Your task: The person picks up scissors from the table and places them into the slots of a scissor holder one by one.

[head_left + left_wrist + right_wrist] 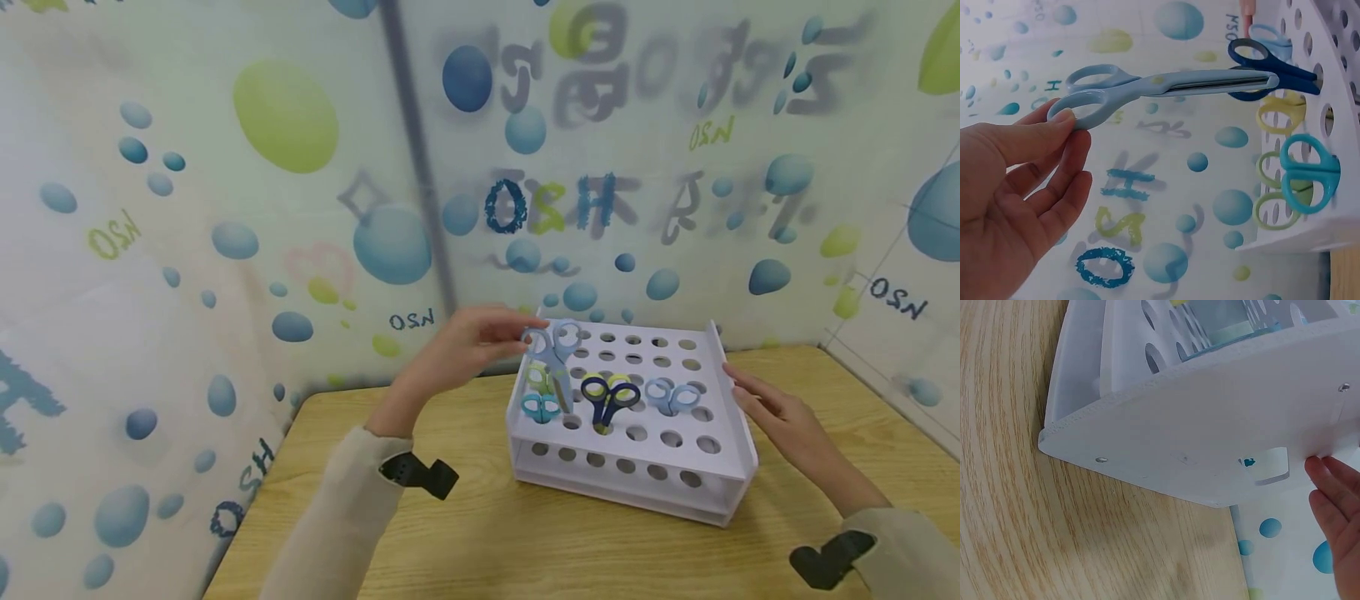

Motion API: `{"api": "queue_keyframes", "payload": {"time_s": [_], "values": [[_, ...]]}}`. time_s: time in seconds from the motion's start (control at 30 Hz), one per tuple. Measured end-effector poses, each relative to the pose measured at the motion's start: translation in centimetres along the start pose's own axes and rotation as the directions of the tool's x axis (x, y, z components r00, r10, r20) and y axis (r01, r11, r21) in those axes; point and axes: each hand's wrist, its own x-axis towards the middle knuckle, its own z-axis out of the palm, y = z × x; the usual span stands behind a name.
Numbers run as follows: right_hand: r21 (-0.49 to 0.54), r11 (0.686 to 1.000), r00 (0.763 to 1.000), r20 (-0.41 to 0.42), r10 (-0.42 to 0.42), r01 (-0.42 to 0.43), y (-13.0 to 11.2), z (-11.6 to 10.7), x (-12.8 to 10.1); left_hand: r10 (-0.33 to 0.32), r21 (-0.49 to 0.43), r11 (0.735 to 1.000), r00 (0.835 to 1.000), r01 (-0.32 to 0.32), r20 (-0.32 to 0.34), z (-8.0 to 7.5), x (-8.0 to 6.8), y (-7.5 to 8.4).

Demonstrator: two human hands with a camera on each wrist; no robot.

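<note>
My left hand pinches one finger loop of light blue scissors between thumb and fingers. In the left wrist view these scissors have their blades together, pointing toward a white rack with round holes. In the head view they hang over its left part. Standing in the rack are teal scissors, green scissors, yellow scissors, navy scissors and another light blue pair. My right hand rests straight fingers against the rack's right side panel, beside its cut-out slot.
The rack stands on a wooden table, near the back edge. Behind and to the left hangs a pale curtain printed with blue and green dots. Several rows of holes surround the scissors.
</note>
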Motion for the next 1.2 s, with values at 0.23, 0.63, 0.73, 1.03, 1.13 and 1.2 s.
{"api": "queue_keyframes", "payload": {"time_s": [0.23, 0.63, 0.73, 1.03, 1.13, 1.2], "values": [[-0.007, 1.000, 1.000, -0.007, -0.011, 0.011, 0.0, 0.0, 0.0, 0.015, -0.072, 0.997, 1.000, -0.014, 0.016, 2.9, 1.6, 0.1], [-0.014, 1.000, 1.000, -0.013, -0.010, 0.010, 0.3, 0.0, 0.0, -0.002, -0.124, 0.992, 0.999, 0.008, 0.047, 7.8, 4.0, 0.5], [-0.011, 1.000, 1.000, -0.016, -0.016, 0.016, 0.2, 0.1, 0.1, 0.013, -0.107, 0.994, 0.999, -0.009, 0.036, 8.9, 4.4, 0.4], [-0.008, 1.000, 0.999, -0.023, -0.028, 0.028, 0.2, 0.1, 0.1, -0.086, 0.020, 0.996, 0.996, 0.086, 0.010, 11.2, 4.9, 0.4], [-0.006, 1.000, 0.999, -0.020, -0.026, 0.026, 0.2, 0.1, 0.1, -0.077, 0.080, 0.994, 0.997, 0.076, 0.009, 11.7, 5.1, 0.1], [-0.009, 1.000, 1.000, -0.017, -0.023, 0.023, 0.2, 0.0, 0.0, -0.062, 0.108, 0.992, 0.998, 0.060, 0.017, 12.0, 5.2, -0.2]]}}
